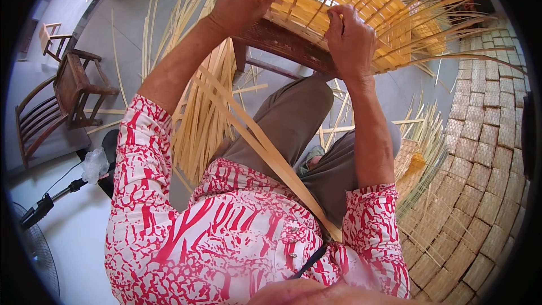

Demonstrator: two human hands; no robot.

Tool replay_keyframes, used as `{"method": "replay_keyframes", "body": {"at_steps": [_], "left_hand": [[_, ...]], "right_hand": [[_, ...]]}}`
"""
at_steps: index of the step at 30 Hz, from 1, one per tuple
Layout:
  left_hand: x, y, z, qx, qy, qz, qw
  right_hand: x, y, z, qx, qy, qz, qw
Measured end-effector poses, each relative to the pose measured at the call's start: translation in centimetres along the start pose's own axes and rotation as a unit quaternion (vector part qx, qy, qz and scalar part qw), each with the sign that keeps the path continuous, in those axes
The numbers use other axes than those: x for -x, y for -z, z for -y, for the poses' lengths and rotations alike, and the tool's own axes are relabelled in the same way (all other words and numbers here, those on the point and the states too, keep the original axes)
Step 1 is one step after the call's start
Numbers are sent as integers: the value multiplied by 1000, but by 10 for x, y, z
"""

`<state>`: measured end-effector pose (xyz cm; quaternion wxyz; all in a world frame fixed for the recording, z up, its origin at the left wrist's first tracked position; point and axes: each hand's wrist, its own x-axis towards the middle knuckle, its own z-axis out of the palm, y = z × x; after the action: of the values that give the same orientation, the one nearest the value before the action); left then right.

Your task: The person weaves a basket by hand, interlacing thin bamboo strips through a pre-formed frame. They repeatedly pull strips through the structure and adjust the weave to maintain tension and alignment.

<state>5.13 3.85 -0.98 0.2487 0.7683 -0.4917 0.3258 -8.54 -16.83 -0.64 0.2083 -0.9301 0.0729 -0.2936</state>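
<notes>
A yellow, partly woven bamboo basket (389, 34) rests in front of me on a dark reddish wooden bench (293, 46). Its loose upright strips fan out to the right. My left hand (245, 1) is closed at the basket's left side, fingertips pinched on a thin bamboo strip. Over the near wall, my right hand (351, 38) is curled with thumb against forefinger, a bit of yellow strip showing between them. The rest of what the right fingers grip is hidden. Long flat bamboo strips (271, 155) lie across my lap.
A thick bundle of bamboo strips (200, 130) hangs beside my left leg. Stacked woven pieces (480, 152) cover the right side, with thin green-yellow splints (423, 147) before them. A wooden chair (70, 93), a small stool (51, 39) and a fan (36, 248) stand left.
</notes>
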Motion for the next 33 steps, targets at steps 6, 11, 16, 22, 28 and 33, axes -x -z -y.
{"method": "replay_keyframes", "body": {"at_steps": [6, 11, 16, 22, 28, 33], "left_hand": [[-8, -5, 13, 104, -29, 13, 994], [-23, 3, 7, 72, 41, 8, 997], [-12, 8, 6, 36, -10, 127, 991], [23, 27, 3, 151, 24, 18, 988], [133, 50, -11, 243, 35, 183, 952], [164, 27, -63, 289, -33, 365, 884]], "right_hand": [[-3, 0, 1, -22, 7, -13, 1000], [0, -11, -5, 5, 41, -21, 999], [-4, -1, 10, -37, 39, 6, 999], [29, -1, 35, -216, -2, 31, 976], [107, 62, 7, -310, -117, 266, 905], [185, 86, 11, -366, -225, 497, 754]]}}
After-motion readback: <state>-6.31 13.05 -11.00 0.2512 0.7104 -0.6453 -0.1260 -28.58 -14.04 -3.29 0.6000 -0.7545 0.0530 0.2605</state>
